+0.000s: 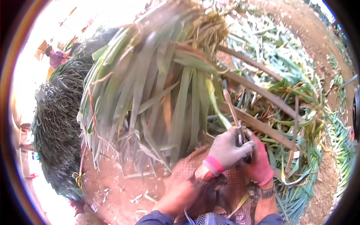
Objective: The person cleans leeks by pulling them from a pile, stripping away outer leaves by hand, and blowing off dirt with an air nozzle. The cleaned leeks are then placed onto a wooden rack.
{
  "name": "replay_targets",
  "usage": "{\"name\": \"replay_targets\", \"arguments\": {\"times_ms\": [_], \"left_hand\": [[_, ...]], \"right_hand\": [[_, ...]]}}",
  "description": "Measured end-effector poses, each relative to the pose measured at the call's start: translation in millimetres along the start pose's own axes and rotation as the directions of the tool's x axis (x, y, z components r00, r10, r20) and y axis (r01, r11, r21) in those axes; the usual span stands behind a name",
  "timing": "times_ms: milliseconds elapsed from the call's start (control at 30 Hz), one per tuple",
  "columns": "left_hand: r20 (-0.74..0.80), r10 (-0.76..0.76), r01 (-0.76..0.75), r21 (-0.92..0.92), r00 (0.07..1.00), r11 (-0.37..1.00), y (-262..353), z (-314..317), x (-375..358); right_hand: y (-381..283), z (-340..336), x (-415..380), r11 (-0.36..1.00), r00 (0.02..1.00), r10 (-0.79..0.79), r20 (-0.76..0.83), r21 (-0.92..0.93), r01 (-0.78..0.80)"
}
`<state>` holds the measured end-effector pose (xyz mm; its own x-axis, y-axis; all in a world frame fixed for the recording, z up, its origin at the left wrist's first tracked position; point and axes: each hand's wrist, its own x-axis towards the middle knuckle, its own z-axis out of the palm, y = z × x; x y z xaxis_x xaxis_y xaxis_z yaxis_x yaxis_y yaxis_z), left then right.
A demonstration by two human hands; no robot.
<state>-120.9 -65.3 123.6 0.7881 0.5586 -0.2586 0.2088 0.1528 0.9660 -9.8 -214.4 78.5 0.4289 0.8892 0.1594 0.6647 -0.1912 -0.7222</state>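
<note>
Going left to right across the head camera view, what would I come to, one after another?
Dark green leafy heap, large bundle of long leaves, left hand in a pale glove with a pink cuff, right hand in a pink glove, row of green leaves at the far right.

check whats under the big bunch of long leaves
Reddish ground shows below the bunch and wooden bars stick out at its right; what it covers can't be seen.

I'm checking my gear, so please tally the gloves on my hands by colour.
Grey glove with pink cuff: 1
Pink glove: 1
Total: 2
</note>
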Motion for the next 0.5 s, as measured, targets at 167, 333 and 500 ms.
{"name": "replay_targets", "arguments": {"times_ms": [167, 333, 500], "left_hand": [[0.244, 0.027, -0.001, -0.109, 0.969, 0.994, 3, 23, -27], [0.16, 0.099, -0.058, -0.245, 0.982, 0.968, 8, 46, -33], [0.073, 0.081, -0.061, -0.243, 0.994, 0.968, 38, 46, -41]], "right_hand": [[-25, -43, -51, 0.979, 0.994, -0.086, -0.071, -0.194, 0.071], [-23, -68, -131, 0.967, 0.977, 0.116, -0.177, -0.205, -0.152], [32, -55, -245, 0.771, 0.77, 0.635, 0.06, -0.113, -0.627]]}}
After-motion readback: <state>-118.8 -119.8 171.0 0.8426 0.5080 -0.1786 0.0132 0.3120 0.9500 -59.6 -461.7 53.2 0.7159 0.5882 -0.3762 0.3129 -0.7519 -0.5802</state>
